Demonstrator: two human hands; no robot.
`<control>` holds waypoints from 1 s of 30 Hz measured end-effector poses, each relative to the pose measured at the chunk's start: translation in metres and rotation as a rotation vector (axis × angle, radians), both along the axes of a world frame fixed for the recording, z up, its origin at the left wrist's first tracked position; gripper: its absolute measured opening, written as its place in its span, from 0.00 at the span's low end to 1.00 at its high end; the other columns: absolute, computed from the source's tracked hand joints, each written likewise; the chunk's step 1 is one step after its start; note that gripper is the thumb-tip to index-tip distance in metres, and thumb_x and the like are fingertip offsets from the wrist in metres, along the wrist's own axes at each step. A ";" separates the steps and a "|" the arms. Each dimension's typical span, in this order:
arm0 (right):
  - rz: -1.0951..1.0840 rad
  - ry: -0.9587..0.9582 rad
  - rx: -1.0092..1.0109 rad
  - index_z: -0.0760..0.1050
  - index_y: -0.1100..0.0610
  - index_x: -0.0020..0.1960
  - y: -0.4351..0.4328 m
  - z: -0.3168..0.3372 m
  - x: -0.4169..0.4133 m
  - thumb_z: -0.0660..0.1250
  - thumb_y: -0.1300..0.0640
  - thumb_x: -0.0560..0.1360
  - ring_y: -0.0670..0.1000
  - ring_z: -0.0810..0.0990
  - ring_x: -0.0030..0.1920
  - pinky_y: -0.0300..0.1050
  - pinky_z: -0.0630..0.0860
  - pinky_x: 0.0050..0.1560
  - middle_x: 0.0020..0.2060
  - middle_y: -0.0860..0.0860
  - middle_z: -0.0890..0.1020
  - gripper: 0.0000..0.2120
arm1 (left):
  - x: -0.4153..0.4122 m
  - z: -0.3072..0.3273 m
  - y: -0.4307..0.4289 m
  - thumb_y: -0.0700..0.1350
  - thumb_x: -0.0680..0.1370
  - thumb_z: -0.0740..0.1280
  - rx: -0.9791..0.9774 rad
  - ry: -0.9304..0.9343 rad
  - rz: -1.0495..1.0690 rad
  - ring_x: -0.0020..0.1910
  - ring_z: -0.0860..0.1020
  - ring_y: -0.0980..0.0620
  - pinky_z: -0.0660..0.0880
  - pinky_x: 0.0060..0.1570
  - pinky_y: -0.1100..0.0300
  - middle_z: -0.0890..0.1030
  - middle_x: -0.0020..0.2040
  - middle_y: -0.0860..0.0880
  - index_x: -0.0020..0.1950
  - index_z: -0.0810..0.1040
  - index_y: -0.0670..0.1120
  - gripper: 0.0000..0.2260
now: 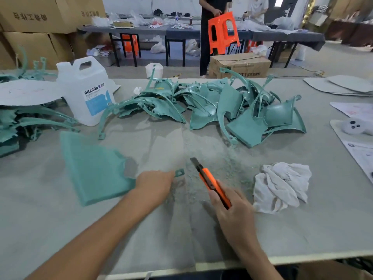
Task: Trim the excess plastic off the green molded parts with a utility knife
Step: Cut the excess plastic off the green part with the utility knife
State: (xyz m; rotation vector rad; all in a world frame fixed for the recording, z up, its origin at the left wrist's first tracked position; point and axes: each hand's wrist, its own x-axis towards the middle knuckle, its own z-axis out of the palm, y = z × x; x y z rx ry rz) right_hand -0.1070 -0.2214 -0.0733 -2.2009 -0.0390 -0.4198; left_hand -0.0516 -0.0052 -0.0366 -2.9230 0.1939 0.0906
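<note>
Our left hand gripping a green part at the grey desk's front left, our right hand clasping an orange utility knife, white jug labelled DEXCON behind, cluttered workshop

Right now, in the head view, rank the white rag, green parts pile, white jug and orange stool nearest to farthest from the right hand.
1. White rag, just right of the right hand.
2. Green parts pile, ahead, mid-table.
3. White jug, ahead left.
4. Orange stool, background, beyond the table.
</note>
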 end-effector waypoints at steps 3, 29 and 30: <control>0.062 0.014 -0.116 0.80 0.46 0.64 0.008 0.002 -0.008 0.71 0.47 0.76 0.50 0.81 0.47 0.45 0.76 0.47 0.49 0.48 0.83 0.17 | 0.003 0.005 -0.011 0.43 0.83 0.56 0.137 0.010 -0.030 0.59 0.80 0.45 0.72 0.51 0.56 0.81 0.58 0.48 0.64 0.75 0.50 0.13; 0.027 0.080 -0.073 0.82 0.45 0.61 0.004 0.000 0.004 0.69 0.47 0.78 0.48 0.82 0.45 0.40 0.70 0.42 0.43 0.48 0.86 0.13 | 0.000 0.002 -0.021 0.37 0.82 0.57 0.136 0.000 -0.042 0.55 0.81 0.45 0.66 0.43 0.56 0.82 0.55 0.47 0.61 0.74 0.47 0.12; 0.043 0.092 -0.036 0.82 0.43 0.61 0.001 0.000 0.005 0.69 0.47 0.78 0.43 0.81 0.44 0.35 0.70 0.41 0.43 0.44 0.86 0.12 | 0.000 0.001 -0.020 0.37 0.82 0.57 0.131 -0.005 -0.041 0.55 0.81 0.45 0.66 0.43 0.57 0.82 0.55 0.47 0.61 0.75 0.47 0.12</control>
